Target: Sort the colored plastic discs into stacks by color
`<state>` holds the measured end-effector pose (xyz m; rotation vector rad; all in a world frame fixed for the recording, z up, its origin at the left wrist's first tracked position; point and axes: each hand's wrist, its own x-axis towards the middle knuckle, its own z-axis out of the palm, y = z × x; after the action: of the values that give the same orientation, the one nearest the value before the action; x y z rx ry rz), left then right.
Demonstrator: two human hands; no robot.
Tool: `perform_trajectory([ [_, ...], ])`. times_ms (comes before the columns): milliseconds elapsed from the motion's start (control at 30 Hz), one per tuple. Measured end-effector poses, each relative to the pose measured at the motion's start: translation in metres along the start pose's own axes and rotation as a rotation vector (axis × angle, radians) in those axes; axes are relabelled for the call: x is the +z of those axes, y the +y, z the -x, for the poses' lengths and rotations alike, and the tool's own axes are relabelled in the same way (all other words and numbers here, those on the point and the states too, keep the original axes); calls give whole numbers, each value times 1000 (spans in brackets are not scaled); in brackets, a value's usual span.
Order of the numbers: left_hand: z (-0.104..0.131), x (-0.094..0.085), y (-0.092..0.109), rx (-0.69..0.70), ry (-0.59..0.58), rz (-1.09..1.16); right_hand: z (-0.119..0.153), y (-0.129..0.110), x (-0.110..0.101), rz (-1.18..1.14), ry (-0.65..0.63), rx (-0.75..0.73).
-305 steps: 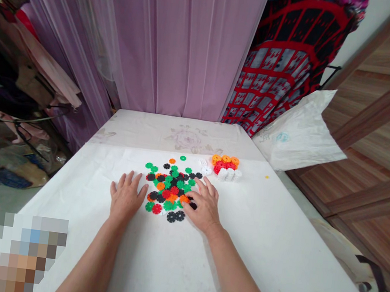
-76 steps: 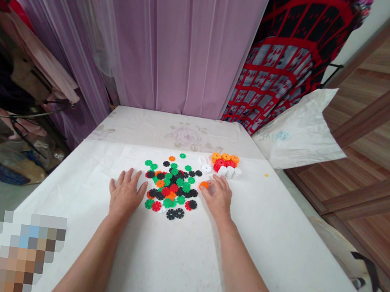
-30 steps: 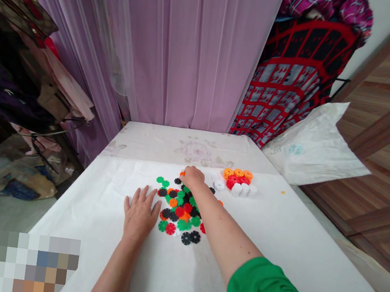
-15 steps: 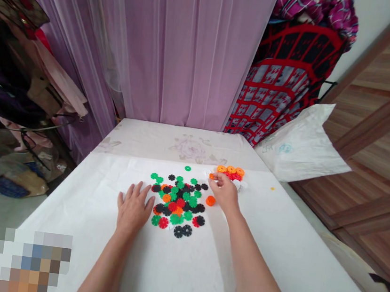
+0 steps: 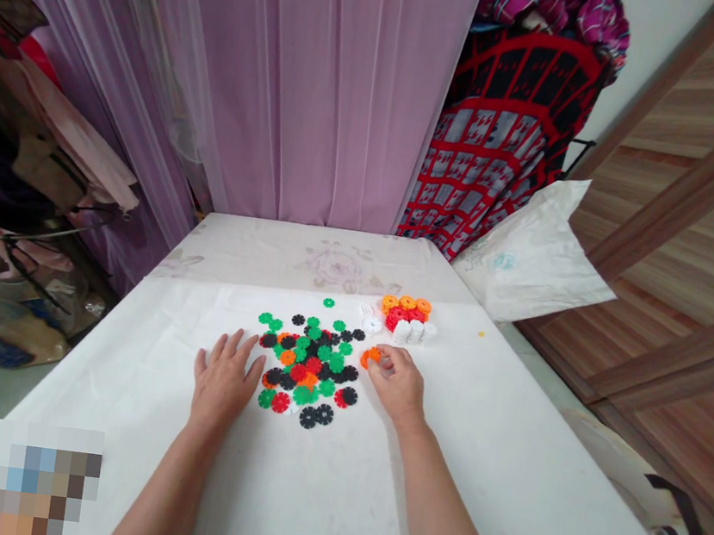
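My left hand (image 5: 226,380) lies flat on the white cloth, fingers spread, at the left edge of a loose pile of notched plastic discs (image 5: 314,365) in green, black, red and orange. Its thumb and index finger are close to the nearest discs. On the other side of the pile, my right hand (image 5: 399,387) pinches orange discs (image 5: 370,358) between thumb and fingers, low over the table. How many it grips is hidden. Beyond that hand stand stacks of orange discs (image 5: 405,303), red discs (image 5: 397,318) and white discs (image 5: 415,333).
The table (image 5: 302,504) wears a white cover. A lone green disc (image 5: 328,303) lies behind the pile, with white discs (image 5: 372,325) to its right. A small yellow piece (image 5: 481,334) lies near the right edge. A white bag (image 5: 528,254) stands beyond that edge.
My right hand has come back toward me from beside the stacks, bringing an orange disc to the orange ones by the pile. My left hand stays put; the whole view has shifted slightly.
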<state>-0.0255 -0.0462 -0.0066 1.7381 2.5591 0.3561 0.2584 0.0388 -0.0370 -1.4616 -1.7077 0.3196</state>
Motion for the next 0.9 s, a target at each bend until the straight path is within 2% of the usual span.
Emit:
perform_trajectory([
  [400, 0, 0, 1, -3, -15, -4, 2, -3, 2, 98, -34, 10],
  [633, -1, 2, -1, 4, 7, 0, 3, 3, -1, 31, -11, 7],
  [900, 0, 2, -1, 6, 21, 17, 0, 10, -8, -36, -104, 33],
])
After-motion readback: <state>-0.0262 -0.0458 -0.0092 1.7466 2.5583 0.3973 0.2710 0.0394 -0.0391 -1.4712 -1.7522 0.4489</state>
